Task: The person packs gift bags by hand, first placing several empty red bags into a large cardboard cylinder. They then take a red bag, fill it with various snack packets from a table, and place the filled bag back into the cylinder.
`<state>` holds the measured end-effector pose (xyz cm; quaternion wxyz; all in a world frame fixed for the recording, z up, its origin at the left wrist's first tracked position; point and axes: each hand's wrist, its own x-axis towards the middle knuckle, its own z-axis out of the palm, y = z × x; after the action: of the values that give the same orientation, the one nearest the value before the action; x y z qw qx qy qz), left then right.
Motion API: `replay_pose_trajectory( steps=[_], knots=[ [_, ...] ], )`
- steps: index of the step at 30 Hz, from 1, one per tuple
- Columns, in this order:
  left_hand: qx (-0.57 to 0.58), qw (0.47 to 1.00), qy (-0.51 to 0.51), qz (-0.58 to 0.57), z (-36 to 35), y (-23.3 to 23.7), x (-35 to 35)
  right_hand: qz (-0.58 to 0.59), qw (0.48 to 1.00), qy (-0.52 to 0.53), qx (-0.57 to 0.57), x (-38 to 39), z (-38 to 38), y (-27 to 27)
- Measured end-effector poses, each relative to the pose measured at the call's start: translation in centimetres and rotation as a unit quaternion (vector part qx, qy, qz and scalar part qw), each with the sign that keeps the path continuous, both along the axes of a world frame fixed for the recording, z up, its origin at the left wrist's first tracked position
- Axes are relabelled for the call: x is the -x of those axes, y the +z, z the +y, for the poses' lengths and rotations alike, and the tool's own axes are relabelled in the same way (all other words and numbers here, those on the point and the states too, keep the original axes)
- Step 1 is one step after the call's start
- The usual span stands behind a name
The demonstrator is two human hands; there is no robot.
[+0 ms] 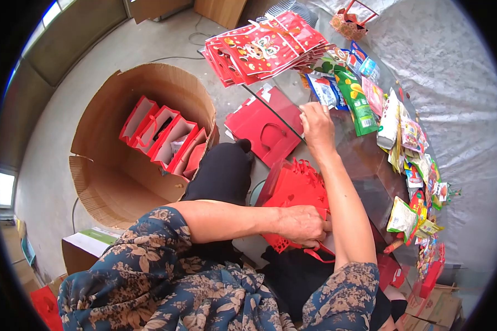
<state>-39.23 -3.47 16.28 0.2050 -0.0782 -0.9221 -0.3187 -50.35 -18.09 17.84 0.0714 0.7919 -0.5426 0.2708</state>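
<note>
My left hand [303,225] is closed on the rim of a red paper gift bag [321,255] at my lap, its pale inside partly visible. My forearms hide much of that bag. Beside it is a pile of red cut-out decorative pieces [294,185]. My right hand [317,124] is raised over the edge of the glass table [364,165], fingers pinched together; whatever they hold, if anything, is too small to make out. Close by lie a green snack packet [356,102] and a blue-and-white packet [324,90].
A big cardboard box [102,176] on the floor at left holds several red gift bags [171,135]. Flat red bags with a lion print [270,47] are stacked at the table's far end. Assorted snack packets [414,135] line the table's right side. A red bag [259,124] lies below the glass.
</note>
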Motion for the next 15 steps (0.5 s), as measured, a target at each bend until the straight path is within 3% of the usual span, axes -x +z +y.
replay_pose_trajectory(
  steps=[2, 6, 8, 10, 15],
  knots=[
    [0.023, 0.996, -0.022, -0.085, -0.4, 1.6, -0.5, -0.045, 0.998, -0.009, -0.039, 1.6, 1.6, 0.5],
    [0.003, 0.995, 0.016, 0.094, 0.1, -0.3, -0.1, -0.199, 0.972, -0.053, -0.117, 3.3, 7.9, 3.8],
    [0.003, 0.997, 0.017, 0.074, -0.1, 0.4, -0.6, -0.262, 0.962, -0.056, -0.055, 3.6, 12.3, 5.3],
    [-0.002, 0.999, 0.002, 0.049, -0.1, 0.6, -0.7, -0.254, 0.961, -0.106, -0.038, 3.6, 17.2, 7.3],
    [0.029, 0.998, -0.014, 0.049, 0.1, 0.2, -0.7, -0.266, 0.945, -0.173, -0.085, 5.4, 26.7, 6.6]
  ],
)
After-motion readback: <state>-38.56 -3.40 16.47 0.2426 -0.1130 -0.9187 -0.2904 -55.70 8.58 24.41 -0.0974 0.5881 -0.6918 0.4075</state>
